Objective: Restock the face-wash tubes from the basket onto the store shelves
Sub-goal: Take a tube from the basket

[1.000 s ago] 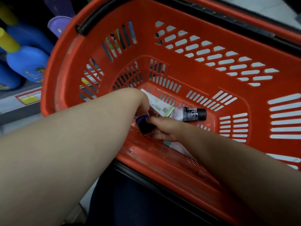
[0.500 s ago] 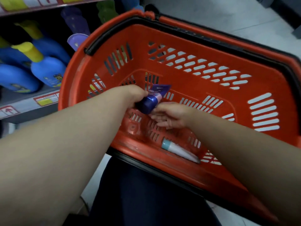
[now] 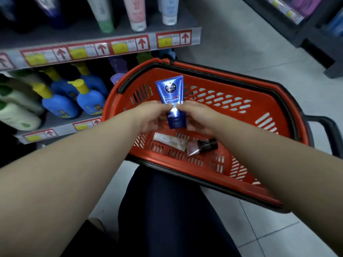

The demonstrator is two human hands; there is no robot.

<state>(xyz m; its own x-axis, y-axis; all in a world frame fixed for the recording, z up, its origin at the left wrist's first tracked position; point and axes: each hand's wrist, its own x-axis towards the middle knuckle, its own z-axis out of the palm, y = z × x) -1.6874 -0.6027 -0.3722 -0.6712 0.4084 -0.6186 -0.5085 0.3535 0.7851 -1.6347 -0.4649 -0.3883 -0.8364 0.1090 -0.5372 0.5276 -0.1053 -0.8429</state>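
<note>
**A:** Where is the blue face-wash tube (image 3: 171, 101) sitting?

**B:** It is hanging upright in the air over the middle of the red basket (image 3: 269, 101). Its crimped end is pointing to twelve o'clock and its cap to six o'clock, and its printed front is facing the camera.

**A:** And the hands?

**B:** Both are holding it. The left hand (image 3: 150, 117) is closing on its lower half from nine o'clock and the right hand (image 3: 200, 117) from three o'clock. The fingers of both are curling round the sides, and their tips are nearly meeting across the front. The top half is sticking up free above them.

**A:** Is anything lying in the basket?

**B:** Two more tubes are lying flat on its floor, at six o'clock from the held one. A white tube (image 3: 169, 141) is resting toward seven o'clock. A clear tube with a black cap (image 3: 202, 146) is resting toward five o'clock, its flat end touching or just beside the white one.

**A:** What is surrounding the basket?

**B:** Shelves are running along at nine to eleven o'clock. The upper shelf (image 3: 104, 47) is carrying price tags with red arrows, and cap-down tubes are standing on it, a green one (image 3: 104, 15) and a pink one (image 3: 135, 13) among them. Below, blue bottles with yellow caps (image 3: 91, 101) are crowding the lower shelf. Grey floor tiles (image 3: 241, 43) are stretching off toward one o'clock, and a dark trouser leg (image 3: 167, 210) is showing at six o'clock.
</note>
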